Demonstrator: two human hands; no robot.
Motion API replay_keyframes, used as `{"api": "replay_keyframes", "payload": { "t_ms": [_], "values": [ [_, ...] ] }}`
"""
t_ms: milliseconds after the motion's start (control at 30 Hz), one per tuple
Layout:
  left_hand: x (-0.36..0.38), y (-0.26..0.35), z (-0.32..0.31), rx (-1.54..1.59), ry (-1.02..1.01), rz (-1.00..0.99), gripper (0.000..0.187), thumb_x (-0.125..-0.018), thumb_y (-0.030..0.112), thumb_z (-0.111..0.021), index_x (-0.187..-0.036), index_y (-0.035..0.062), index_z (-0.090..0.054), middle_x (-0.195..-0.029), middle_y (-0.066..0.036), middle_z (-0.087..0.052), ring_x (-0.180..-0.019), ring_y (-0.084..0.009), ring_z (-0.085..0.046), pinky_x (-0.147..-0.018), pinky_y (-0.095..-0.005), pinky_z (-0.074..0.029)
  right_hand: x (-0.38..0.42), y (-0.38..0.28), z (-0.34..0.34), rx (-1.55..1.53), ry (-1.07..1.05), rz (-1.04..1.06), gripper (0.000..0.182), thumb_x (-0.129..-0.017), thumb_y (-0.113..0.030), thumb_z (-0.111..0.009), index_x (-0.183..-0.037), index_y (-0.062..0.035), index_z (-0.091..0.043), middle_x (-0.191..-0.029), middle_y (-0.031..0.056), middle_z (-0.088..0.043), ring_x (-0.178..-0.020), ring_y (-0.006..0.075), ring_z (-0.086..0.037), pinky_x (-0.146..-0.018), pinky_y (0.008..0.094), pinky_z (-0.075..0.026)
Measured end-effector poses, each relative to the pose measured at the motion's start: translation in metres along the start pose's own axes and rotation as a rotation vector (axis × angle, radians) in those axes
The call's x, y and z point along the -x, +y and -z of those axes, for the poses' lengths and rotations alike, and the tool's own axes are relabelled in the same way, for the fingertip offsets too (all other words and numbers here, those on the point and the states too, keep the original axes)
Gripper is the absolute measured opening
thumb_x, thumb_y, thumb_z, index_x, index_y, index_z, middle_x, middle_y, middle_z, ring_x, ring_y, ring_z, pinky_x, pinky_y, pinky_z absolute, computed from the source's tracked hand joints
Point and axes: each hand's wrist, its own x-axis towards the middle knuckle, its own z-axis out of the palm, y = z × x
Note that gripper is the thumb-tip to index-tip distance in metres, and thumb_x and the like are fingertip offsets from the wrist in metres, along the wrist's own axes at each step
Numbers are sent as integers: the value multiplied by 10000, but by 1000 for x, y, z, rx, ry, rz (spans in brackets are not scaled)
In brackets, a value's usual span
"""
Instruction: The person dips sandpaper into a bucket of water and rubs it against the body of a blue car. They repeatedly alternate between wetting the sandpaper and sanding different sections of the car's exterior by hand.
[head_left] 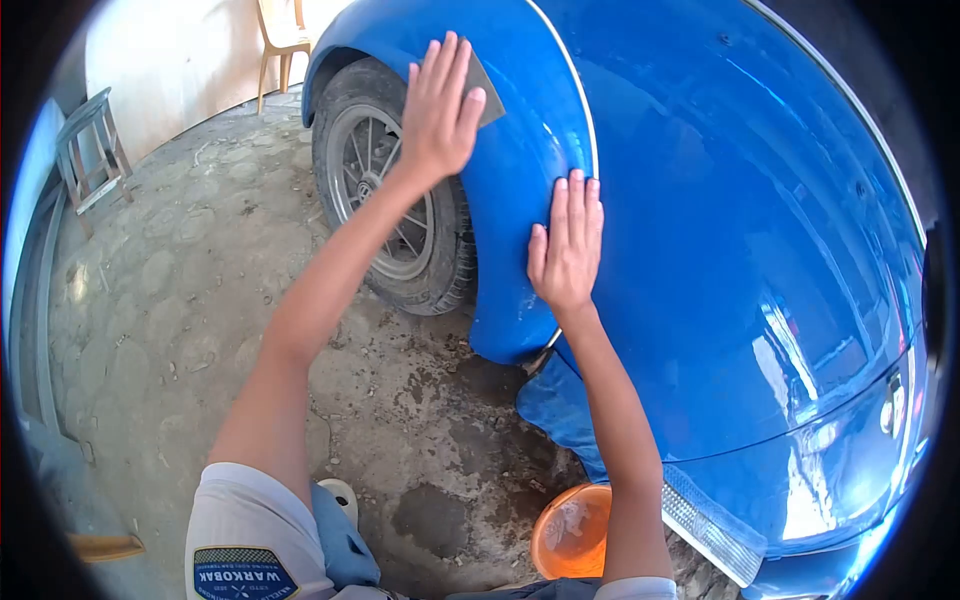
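While the grey-brown, straight-edged, paper-like sheet (490, 92), presumably light, pliable, best held flat-palmed, is overlaid on the curved blue fender (506, 225) by the flattened left hand (438, 120), the right hand (568, 245) is laid flat.

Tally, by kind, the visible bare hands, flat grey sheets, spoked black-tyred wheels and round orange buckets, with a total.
Bare left hand and bare right hand: 2
Flat grey sheet: 1
Spoked black-tyred wheel: 1
Round orange bucket: 1
Total: 5
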Motion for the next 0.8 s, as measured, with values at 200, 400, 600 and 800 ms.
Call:
{"api": "replay_keyframes", "payload": {
  "t_ms": [200,400,600,800],
  "values": [
    [85,37,4,-238,-540,-398,608,-1102,445,-302,-1573,103,-475,-1705,-163,-317,-1601,-334,-235,-1272,-602,-144,2,4,-4,-32,19,28,607,-1006,-210,-533,-1542,61,-450,-1627,279,-401,-1521,494,-347,-1216,573,-307],
    [-6,-56,2,20,-28,-284,693,-1088,540,-236,-1575,108,-474,-1673,-117,-401,-1560,-352,-336,-1267,-608,-165,4,0,-6,7,0,-25,624,-991,-207,-528,-1549,59,-444,-1629,279,-402,-1527,496,-338,-1217,583,-302],
    [7,-59,-17,75,213,127,614,-1095,380,-382,-1623,66,-384,-1711,-164,-307,-1591,-390,-243,-1252,-672,-68,3,1,-8,30,37,5,614,-990,-206,-529,-1533,71,-461,-1612,295,-417,-1509,507,-365,-1207,588,-316],
    [4,1,24,11,-285,-266,683,-1093,467,-337,-1630,45,-353,-1725,-147,-283,-1598,-367,-232,-1267,-634,-131,0,0,-5,4,44,5,599,-969,-193,-555,-1497,84,-498,-1586,297,-447,-1479,523,-397,-1193,591,-351]
  ]
}}
